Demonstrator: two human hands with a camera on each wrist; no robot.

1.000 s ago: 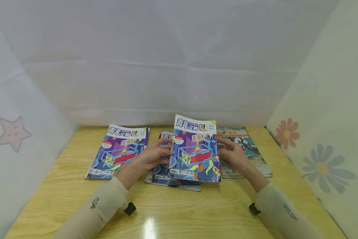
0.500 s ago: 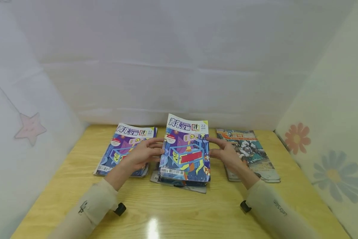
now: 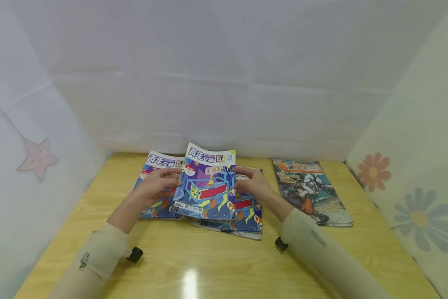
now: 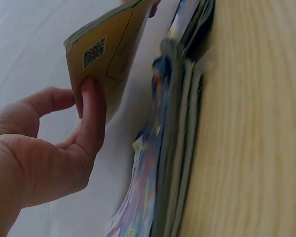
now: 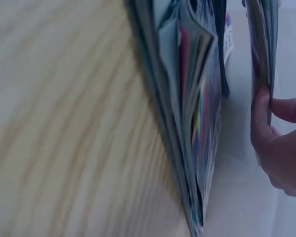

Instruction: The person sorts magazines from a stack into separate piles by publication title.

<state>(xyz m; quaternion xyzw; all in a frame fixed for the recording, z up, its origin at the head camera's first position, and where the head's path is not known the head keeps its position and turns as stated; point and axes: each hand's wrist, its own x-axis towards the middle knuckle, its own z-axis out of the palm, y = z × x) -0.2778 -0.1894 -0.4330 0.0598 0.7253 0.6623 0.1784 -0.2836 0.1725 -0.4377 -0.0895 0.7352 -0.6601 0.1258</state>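
Note:
Both hands hold a purple magazine (image 3: 206,193) with a colourful cartoon cover, one at each side edge. In the left wrist view, my left hand (image 4: 54,153) pinches its edge, with fingers under the tan back cover that bears a QR code. My right hand (image 5: 283,153) pinches the opposite edge between thumb and fingers. The magazine is raised above the piles. From the head view it overlaps the left pile of magazines (image 3: 151,166) and the middle pile of magazines (image 3: 251,216), both topped by the same purple cover.
A magazine with a dark, painted fantasy cover (image 3: 309,191) lies at the right of the wooden table (image 3: 216,265). White cloth (image 3: 224,104) hangs behind, and pale side panels carry a pink star (image 3: 38,158) and flowers (image 3: 418,218).
The held magazine has moved left with both hands, from over the middle pile to partly over the left pile. The middle pile's purple top cover now shows on its right side.

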